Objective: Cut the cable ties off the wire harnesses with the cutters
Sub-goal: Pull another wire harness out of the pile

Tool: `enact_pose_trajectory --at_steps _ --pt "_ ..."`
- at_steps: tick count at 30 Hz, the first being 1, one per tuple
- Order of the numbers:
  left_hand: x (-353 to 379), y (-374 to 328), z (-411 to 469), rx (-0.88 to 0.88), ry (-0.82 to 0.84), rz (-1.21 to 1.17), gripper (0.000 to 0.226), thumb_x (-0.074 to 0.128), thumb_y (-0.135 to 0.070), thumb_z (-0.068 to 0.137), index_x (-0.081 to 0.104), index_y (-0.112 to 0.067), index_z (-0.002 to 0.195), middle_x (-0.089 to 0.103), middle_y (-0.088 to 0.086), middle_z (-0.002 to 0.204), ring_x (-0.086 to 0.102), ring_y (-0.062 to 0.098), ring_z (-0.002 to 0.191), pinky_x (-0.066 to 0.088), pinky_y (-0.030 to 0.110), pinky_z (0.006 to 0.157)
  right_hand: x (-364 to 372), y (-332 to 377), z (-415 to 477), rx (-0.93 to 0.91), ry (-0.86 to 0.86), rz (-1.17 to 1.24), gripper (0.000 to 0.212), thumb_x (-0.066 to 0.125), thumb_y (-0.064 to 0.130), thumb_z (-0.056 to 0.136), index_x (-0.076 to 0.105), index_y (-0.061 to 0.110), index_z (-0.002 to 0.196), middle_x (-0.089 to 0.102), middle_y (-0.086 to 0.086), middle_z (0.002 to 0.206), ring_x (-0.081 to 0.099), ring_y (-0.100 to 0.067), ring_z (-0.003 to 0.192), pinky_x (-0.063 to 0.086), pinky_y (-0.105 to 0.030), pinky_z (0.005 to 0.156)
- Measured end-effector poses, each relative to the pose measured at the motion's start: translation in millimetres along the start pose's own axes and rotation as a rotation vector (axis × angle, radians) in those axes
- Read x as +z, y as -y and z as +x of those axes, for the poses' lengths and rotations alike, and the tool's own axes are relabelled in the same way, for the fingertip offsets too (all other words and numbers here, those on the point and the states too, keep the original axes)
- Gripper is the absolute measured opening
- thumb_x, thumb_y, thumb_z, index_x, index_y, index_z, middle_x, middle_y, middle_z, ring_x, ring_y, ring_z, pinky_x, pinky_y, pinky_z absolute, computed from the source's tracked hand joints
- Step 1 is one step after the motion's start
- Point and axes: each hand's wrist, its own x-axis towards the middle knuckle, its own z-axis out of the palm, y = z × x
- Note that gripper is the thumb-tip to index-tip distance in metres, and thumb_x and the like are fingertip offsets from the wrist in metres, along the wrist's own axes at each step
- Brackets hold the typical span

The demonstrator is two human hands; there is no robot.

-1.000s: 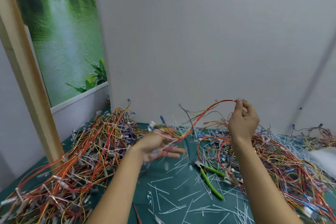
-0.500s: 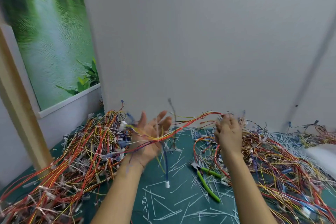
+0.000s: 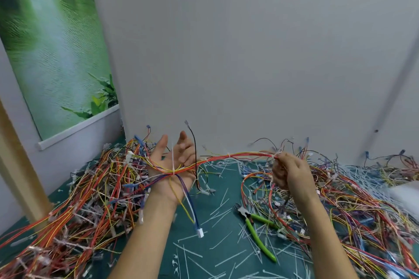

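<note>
A wire harness of red, orange and yellow wires stretches between my two hands above the green mat. My left hand is palm up with fingers spread, and the harness lies across its palm. A white cable tie stands upright from the bundle there. Blue and yellow leads with a white connector hang below that hand. My right hand pinches the harness's other end with curled fingers. The green-handled cutters lie on the mat below my right hand, untouched.
A big heap of harnesses fills the left of the green mat; another heap covers the right. Several cut white tie pieces litter the mat's middle. A white wall rises close behind, with a wooden post at left.
My left hand has turned palm up and opened, with the harness now draped across it. My right hand has lowered a little, still pinching the wire end. The view has shifted left.
</note>
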Motion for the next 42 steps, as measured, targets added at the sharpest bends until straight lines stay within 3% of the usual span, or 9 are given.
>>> enact_pose_trajectory --at_steps 7,11,15,21,24,30,36,40,42 --pt "7.5 0.7 -13.6 -0.126 0.222 0.241 0.030 0.061 -0.045 0.086 0.067 -0.018 0.077 0.042 -0.008 0.058 0.015 0.005 0.041 0.009 0.018 0.039 -3.7 28.2 -9.8 0.181 0.199 -0.853 0.035 0.057 0.038 0.103 0.079 0.020 0.083 0.073 -0.018 0.078 0.057 -0.021 0.060 0.048 -0.033 0.063" --pt "14.3 5.7 -16.5 -0.242 0.372 0.239 0.048 0.036 -0.049 0.097 0.073 -0.019 0.094 0.035 -0.007 0.068 0.004 0.008 0.042 0.001 0.024 0.042 5.8 46.8 -16.1 0.048 -0.081 -0.984 0.011 0.070 0.024 0.095 0.061 0.018 0.098 0.064 -0.005 0.105 0.061 -0.023 0.099 0.052 -0.041 0.092" --pt "12.9 14.9 -12.1 -0.324 0.402 0.155 0.041 0.046 -0.043 0.098 0.072 -0.013 0.093 0.032 -0.006 0.066 0.006 0.007 0.040 0.002 0.023 0.041 23.8 65.8 -29.8 -0.285 0.096 -0.850 0.025 0.066 0.016 0.094 0.063 0.033 0.111 0.057 0.015 0.121 0.048 -0.002 0.121 0.031 -0.012 0.101" --pt "13.4 35.0 0.3 -0.361 -0.107 0.085 0.036 0.046 -0.033 0.098 0.054 -0.004 0.079 0.032 -0.003 0.051 0.014 0.007 0.037 0.016 0.020 0.032 65.6 57.2 -41.4 -0.062 0.663 -0.892 0.027 0.066 0.058 0.094 0.070 0.033 0.104 0.073 0.017 0.094 0.064 0.008 0.085 0.053 -0.022 0.081" --pt "4.4 42.2 6.0 -0.325 -0.323 -0.010 0.036 0.035 -0.024 0.104 0.045 -0.009 0.073 0.030 -0.002 0.049 0.028 0.009 0.031 0.022 0.018 0.033 63.8 48.5 -38.6 0.077 0.724 -0.897 0.021 0.067 0.046 0.098 0.073 0.026 0.104 0.079 0.011 0.083 0.071 0.002 0.073 0.052 -0.021 0.065" --pt "-8.4 49.2 4.3 -0.295 -0.328 0.204 0.019 0.050 -0.007 0.090 0.062 -0.003 0.075 0.064 0.016 0.076 0.066 0.026 0.054 0.058 0.032 0.051 49.2 46.5 -29.3 0.013 0.444 -0.669 0.021 0.063 0.017 0.103 0.080 0.026 0.098 0.078 0.010 0.075 0.066 0.004 0.059 0.045 -0.008 0.055" --pt "-17.8 51.9 -0.9 -0.391 -0.224 1.007 0.032 0.057 -0.024 0.102 0.059 -0.017 0.133 0.049 0.021 0.147 0.074 0.040 0.090 0.064 0.041 0.076 49.3 35.2 -19.1 -0.109 -0.153 -0.424 0.037 0.055 0.004 0.102 0.075 0.028 0.121 0.075 0.003 0.074 0.072 -0.014 0.064 0.052 -0.024 0.057" --pt "-14.2 61.6 -5.1 -0.326 -0.122 1.425 0.047 0.074 -0.037 0.091 0.062 -0.030 0.136 0.055 0.013 0.144 0.077 0.028 0.069 0.060 0.032 0.056 46.6 31.0 -15.4 -0.116 -0.261 -0.407 0.036 0.048 0.004 0.101 0.074 0.028 0.099 0.072 0.003 0.073 0.067 -0.020 0.062 0.053 -0.035 0.057" --pt "-7.5 66.9 -8.4 -0.193 -0.075 1.543 0.034 0.074 -0.048 0.087 0.073 -0.033 0.117 0.074 -0.001 0.115 0.075 0.023 0.060 0.061 0.040 0.055 45.1 29.2 -13.5 -0.080 -0.236 -0.432 0.032 0.047 0.007 0.102 0.071 0.026 0.094 0.073 -0.002 0.079 0.068 -0.030 0.068 0.053 -0.043 0.059"
